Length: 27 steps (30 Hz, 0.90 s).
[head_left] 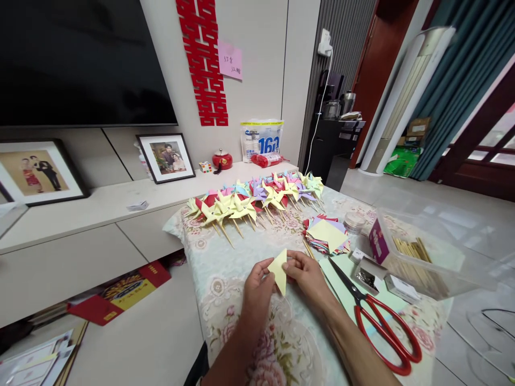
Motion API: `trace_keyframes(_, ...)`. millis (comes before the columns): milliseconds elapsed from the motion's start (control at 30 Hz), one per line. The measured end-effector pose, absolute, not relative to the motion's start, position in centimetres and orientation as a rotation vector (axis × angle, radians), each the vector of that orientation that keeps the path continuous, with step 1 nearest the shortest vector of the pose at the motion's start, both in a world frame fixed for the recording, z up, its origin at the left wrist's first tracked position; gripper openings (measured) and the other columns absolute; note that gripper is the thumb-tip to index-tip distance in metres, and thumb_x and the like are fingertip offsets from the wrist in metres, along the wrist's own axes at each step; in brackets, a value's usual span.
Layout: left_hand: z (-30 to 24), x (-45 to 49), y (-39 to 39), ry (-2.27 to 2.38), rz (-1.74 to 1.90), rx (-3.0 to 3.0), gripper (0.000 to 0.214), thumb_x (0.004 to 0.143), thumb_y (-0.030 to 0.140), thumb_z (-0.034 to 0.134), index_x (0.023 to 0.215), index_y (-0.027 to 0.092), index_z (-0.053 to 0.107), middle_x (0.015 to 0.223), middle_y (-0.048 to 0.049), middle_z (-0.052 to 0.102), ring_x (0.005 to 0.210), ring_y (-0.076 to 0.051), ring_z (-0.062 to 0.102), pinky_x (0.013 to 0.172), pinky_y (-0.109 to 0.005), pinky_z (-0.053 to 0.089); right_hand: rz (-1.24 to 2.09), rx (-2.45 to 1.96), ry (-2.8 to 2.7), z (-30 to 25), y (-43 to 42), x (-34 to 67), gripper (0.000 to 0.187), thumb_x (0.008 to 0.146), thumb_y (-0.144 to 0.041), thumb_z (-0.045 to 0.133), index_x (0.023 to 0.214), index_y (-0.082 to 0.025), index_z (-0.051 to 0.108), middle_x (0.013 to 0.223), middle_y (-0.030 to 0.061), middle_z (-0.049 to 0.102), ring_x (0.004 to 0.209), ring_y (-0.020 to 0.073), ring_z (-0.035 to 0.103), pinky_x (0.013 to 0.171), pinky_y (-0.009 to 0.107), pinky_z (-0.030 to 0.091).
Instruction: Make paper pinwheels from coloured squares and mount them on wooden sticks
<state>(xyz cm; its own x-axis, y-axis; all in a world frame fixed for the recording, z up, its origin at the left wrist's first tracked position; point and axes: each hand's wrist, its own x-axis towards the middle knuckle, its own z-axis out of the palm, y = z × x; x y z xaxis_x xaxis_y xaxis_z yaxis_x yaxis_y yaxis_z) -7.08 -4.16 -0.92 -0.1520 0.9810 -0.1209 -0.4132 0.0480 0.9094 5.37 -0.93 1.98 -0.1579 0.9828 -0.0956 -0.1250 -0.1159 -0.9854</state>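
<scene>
Closest to the camera, saw two forearms reaching up over the flowered tablecloth [225, 279]. Found the left hand [257, 287] closed in a pinch on the left corner of a folded yellow paper [279, 271], thumb on top, and the right hand [306, 273] closed in the same kind of pinch on its right edge. Located this paper just above the cloth, at its near middle, folded to a triangle with the tip down. Judged it very light, thin and soft, easy to crease or to tear, probably not slippery against dry fingers; best taken at corners and edges with fingertips only, with little force. Could not see its back side, nor count its layers, nor see the fingertips behind it. To the right, noted red-handled scissors [378, 321] lying flat, blades pointing toward the right wrist, near it but not touching. A little farther, noted a stack of coloured paper squares [328, 236], a small open box [365, 277] with metal pieces too small to identify, and a clear plastic box [434, 257] with thin wooden sticks [412, 249] inside, partly blurred by its wall. Farther still, at the far edge of the cloth, could not count the paper pinwheels [257, 201], overlapping too much. Behind them, saw a framed photo [167, 157] on a low shelf and a dark screen [80, 59], cut off at the top and the left.
</scene>
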Motion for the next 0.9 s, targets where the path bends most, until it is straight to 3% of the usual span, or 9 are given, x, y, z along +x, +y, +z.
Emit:
trace_keyframes(100, -0.8, -7.1, -3.2, 1.064, 1.397, 0.806, 0.043, 0.074, 0.031, 0.067, 0.112, 0.012, 0.062, 0.09, -0.0078, 0.07, 0.066, -0.015, 0.063, 0.062, -0.028, 0.051, 1.439, -1.09, -1.113, 1.4, -1.0, 5.4, 0.043, 0.065, -0.035, 0.074, 0.101, -0.014, 0.065, 0.056, -0.0071, 0.054, 0.049, 0.011, 0.045, 0.051, 0.024, 0.033)
trace_keyframes(267, -1.0, -7.0, -3.2, 1.212, 1.319, 1.026, 0.047, 0.08, 0.031, 0.061, 0.123, 0.011, 0.057, 0.072, -0.0023, 0.065, 0.065, -0.017, 0.063, 0.064, -0.03, 0.052, 1.364, -1.128, -1.08, 1.1, -0.6, 5.6, 0.036, 0.064, -0.029, 0.075, 0.097, -0.017, 0.066, 0.066, -0.0019, 0.066, 0.057, 0.0154, 0.056, 0.057, 0.027, 0.043)
trace_keyframes(333, -1.0, -6.9, -3.6, 1.274, 1.342, 1.14, 0.053, 0.077, 0.029, 0.063, 0.127, 0.013, 0.053, 0.093, -0.0085, 0.067, 0.078, -0.02, 0.066, 0.065, -0.031, 0.055, 1.324, -1.142, -1.092, 0.9, -0.5, 5.7, 0.036, 0.065, -0.029, 0.074, 0.098, -0.017, 0.066, 0.07, -0.0004, 0.068, 0.061, 0.017, 0.059, 0.061, 0.029, 0.046)
trace_keyframes(400, -0.9, -6.6, -3.8, 1.333, 1.384, 1.272, 0.06, 0.071, 0.025, 0.067, 0.128, 0.016, 0.052, 0.121, -0.0157, 0.057, 0.092, -0.023, 0.065, 0.064, -0.032, 0.057, 1.291, -1.16, -1.098, 0.7, -0.5, 5.8, 0.037, 0.066, -0.029, 0.073, 0.101, -0.017, 0.066, 0.071, -0.0003, 0.067, 0.063, 0.0179, 0.06, 0.062, 0.03, 0.047)
trace_keyframes(467, -0.8, -6.4, -4.0, 1.389, 1.389, 1.409, 0.065, 0.067, 0.022, 0.068, 0.129, 0.017, 0.051, 0.134, -0.0182, 0.047, 0.101, -0.026, 0.062, 0.065, -0.033, 0.058, 1.278, -1.181, -1.109, 0.6, -0.6, 5.8, 0.038, 0.067, -0.029, 0.073, 0.102, -0.017, 0.066, 0.07, -0.0014, 0.065, 0.062, 0.0175, 0.059, 0.06, 0.029, 0.047)
trace_keyframes(600, -0.8, -6.3, -4.0, 1.456, 1.335, 1.567, 0.059, 0.07, 0.022, 0.065, 0.127, 0.015, 0.053, 0.127, -0.0177, 0.051, 0.108, -0.029, 0.058, 0.072, -0.038, 0.057, 1.277, -1.194, -1.168, 0.8, -1.0, 5.6, 0.037, 0.068, -0.03, 0.072, 0.102, -0.017, 0.067, 0.066, -0.003, 0.061, 0.057, 0.0159, 0.056, 0.056, 0.028, 0.045)
trace_keyframes(800, -0.7, -6.6, -3.8, 1.442, 1.278, 1.487, 0.052, 0.072, 0.022, 0.062, 0.124, 0.017, 0.055, 0.114, -0.0124, 0.057, 0.082, -0.021, 0.063, 0.066, -0.035, 0.056, 1.392, -1.111, -1.134, 2.0, -1.6, 5.6, 0.041, 0.065, -0.033, 0.078, 0.101, -0.016, 0.067, 0.07, -0.0011, 0.065, 0.062, 0.0167, 0.06, 0.062, 0.03, 0.047)
trace_keyframes(900, -0.7, -6.8, -3.7, 1.443, 1.3, 1.472, 0.049, 0.07, 0.024, 0.065, 0.118, 0.018, 0.059, 0.112, -0.0109, 0.06, 0.087, -0.023, 0.064, 0.07, -0.035, 0.055, 1.495, -1.076, -1.118, 2.2, -1.8, 5.8, 0.043, 0.066, -0.036, 0.08, 0.103, -0.017, 0.068, 0.074, 0.0, 0.068, 0.066, 0.0175, 0.063, 0.067, 0.031, 0.049)
